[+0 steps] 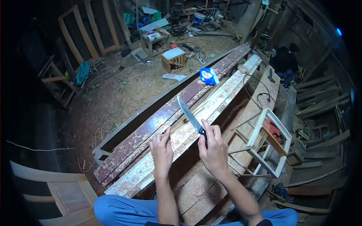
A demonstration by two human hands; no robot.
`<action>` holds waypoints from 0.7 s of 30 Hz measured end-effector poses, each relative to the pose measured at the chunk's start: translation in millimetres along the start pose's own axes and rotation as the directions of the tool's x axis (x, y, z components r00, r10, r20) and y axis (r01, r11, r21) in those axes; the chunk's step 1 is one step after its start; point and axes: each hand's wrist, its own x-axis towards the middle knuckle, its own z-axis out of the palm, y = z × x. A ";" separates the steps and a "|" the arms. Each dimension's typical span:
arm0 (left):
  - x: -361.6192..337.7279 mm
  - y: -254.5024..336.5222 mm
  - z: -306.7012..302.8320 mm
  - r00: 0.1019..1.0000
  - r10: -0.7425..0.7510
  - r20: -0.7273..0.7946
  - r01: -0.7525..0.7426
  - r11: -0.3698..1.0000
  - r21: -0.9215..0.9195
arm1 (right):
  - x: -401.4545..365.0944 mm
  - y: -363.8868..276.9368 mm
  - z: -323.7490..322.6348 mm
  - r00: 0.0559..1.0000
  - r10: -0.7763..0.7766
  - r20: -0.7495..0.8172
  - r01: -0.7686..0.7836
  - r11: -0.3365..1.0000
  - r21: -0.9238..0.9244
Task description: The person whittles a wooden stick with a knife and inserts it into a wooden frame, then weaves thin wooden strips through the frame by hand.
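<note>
My right hand (214,152) is closed round the dark handle of a knife (189,116). Its long blade points up and to the left, over the planks. My left hand (162,152) is beside it, with thumb and fingers pinched together above the pale plank (137,173). Whatever is between those fingertips is too small to make out. Thin pale strips (203,106) lie along the gap between the pale plank and the dark red-brown plank (151,126), just beyond my left hand. Wood shavings are scattered over both planks.
A blue packet (209,76) sits on the far part of the planks. To the right, a white-edged wooden frame (260,147) stands near a red tool (272,129) and a black cable (260,98). Another person (286,64) crouches at the far right. A small crate (173,60) stands on the littered floor.
</note>
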 end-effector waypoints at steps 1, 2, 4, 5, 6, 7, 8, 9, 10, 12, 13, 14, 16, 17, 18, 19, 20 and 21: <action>-1.9 -20.5 18.3 0.997 -0.082 0.005 0.082 0.996 -0.043 | -5.5 8.7 24.3 1.000 -0.007 0.017 0.007 1.000 0.004; -4.2 -41.5 39.8 0.997 -0.069 -0.024 0.069 0.998 -0.006 | -12.2 18.9 47.4 0.996 0.076 0.046 -0.080 0.993 0.088; -9.8 -74.7 78.6 0.999 -0.044 -0.023 0.046 0.997 0.068 | -25.4 37.2 82.6 0.984 0.156 0.083 -0.168 0.971 0.170; -14.0 -85.5 92.5 0.999 -0.038 0.008 0.037 0.994 0.103 | -33.0 46.0 96.2 0.971 0.215 0.102 -0.232 0.952 0.200; -17.3 -91.4 101.1 0.998 -0.066 0.020 0.062 0.987 0.152 | -39.1 54.1 106.9 0.954 0.275 0.121 -0.296 0.928 0.227; -18.7 -99.7 110.5 0.997 -0.067 0.028 0.062 0.986 0.153 | -43.4 60.0 114.4 0.951 0.283 0.123 -0.304 0.925 0.226; -19.8 -107.6 120.5 0.994 -0.106 0.016 0.103 0.984 0.144 | -47.3 65.9 120.7 0.943 0.311 0.114 -0.330 0.915 0.231; -21.6 -111.8 125.3 0.989 -0.148 0.006 0.146 0.980 0.136 | -52.6 72.7 127.4 0.934 0.342 0.108 -0.358 0.904 0.236; -23.2 -116.5 129.8 0.990 -0.144 0.009 0.140 0.977 0.162 | -56.7 80.8 135.6 0.927 0.361 0.104 -0.376 0.895 0.241; -31.1 -124.2 137.7 0.989 -0.146 0.013 0.141 0.972 0.187 | -66.6 89.8 143.2 0.919 0.377 0.115 -0.394 0.893 0.218; -33.1 -127.6 141.3 0.991 -0.131 0.009 0.126 0.969 0.210 | -68.7 92.0 145.5 0.916 0.387 0.109 -0.401 0.893 0.202; -35.5 -129.3 145.5 0.989 -0.147 -0.003 0.144 0.968 0.204 | -70.2 94.6 148.1 0.912 0.395 0.110 -0.410 0.889 0.204; -38.7 -129.3 148.9 0.990 -0.141 -0.008 0.140 0.968 0.210 | -74.6 99.5 153.1 0.901 0.422 0.096 -0.433 0.875 0.215; -40.5 -129.2 150.4 0.990 -0.140 -0.025 0.142 0.967 0.211 | -76.6 101.6 154.9 0.898 0.430 0.096 -0.440 0.871 0.216; -41.7 -127.3 150.1 0.990 -0.137 -0.020 0.138 0.967 0.213 | -77.8 103.8 156.6 0.889 0.448 0.097 -0.458 0.862 0.219; -43.7 -125.6 149.3 0.990 -0.143 -0.020 0.144 0.969 0.200 | -79.0 105.9 158.2 0.880 0.465 0.097 -0.475 0.852 0.222; -44.6 -124.4 149.3 0.988 -0.150 -0.022 0.151 0.971 0.187 | -80.7 108.1 159.9 0.878 0.469 0.096 -0.479 0.849 0.223; -44.5 -123.9 149.9 0.989 -0.149 -0.016 0.149 0.970 0.190 | -83.5 109.7 161.4 0.875 0.476 0.090 -0.483 0.846 0.227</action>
